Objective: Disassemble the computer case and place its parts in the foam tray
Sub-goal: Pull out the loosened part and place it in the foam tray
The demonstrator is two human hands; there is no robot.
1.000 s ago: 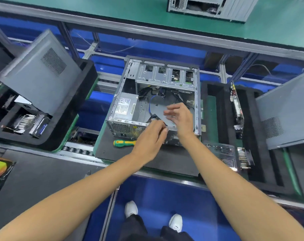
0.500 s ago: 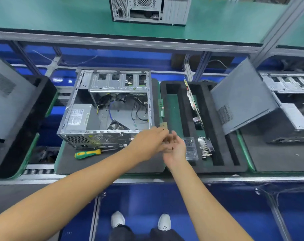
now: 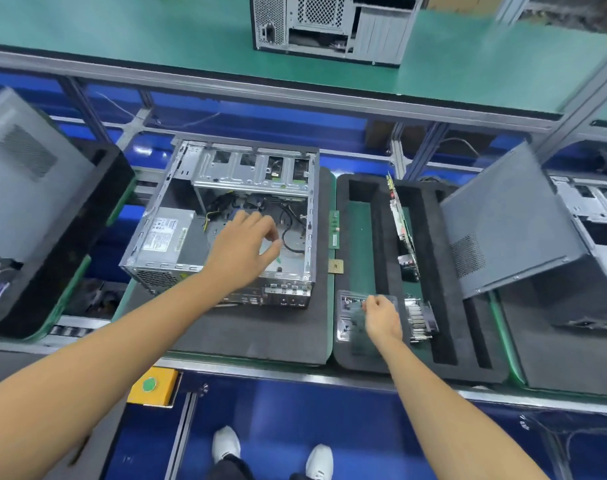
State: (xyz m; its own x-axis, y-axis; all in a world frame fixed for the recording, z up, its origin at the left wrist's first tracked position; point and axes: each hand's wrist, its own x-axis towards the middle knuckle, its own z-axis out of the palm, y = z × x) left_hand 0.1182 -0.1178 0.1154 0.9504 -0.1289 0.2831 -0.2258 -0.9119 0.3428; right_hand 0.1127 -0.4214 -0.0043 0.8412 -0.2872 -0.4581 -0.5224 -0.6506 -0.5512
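Note:
The open computer case (image 3: 177, 216) lies on a dark mat, with the power supply (image 3: 165, 233) at its left and loose cables inside. My left hand (image 3: 246, 247) hovers over the case's inside, fingers loosely curled, holding nothing that I can see. To the right lies the black foam tray (image 3: 433, 358). My right hand (image 3: 381, 317) is over a clear plastic box (image 3: 347, 306) at the tray's front, fingers curled down toward it; what they hold is hidden. A circuit card (image 3: 402, 223) stands in a tray slot, a heatsink (image 3: 420, 320) lies nearby, and the grey side panel (image 3: 510, 223) leans on the tray.
A small square chip (image 3: 335, 266) and a green strip board (image 3: 334, 228) lie between case and tray. Another foam tray with a panel (image 3: 28, 188) is at the left, another case (image 3: 330, 26) on the green shelf behind. A yellow button box (image 3: 153, 386) sits at the bench front.
My hands, which met near the case's front right corner, have parted. The left went back over the case's inside; the right moved to the clear box in the tray.

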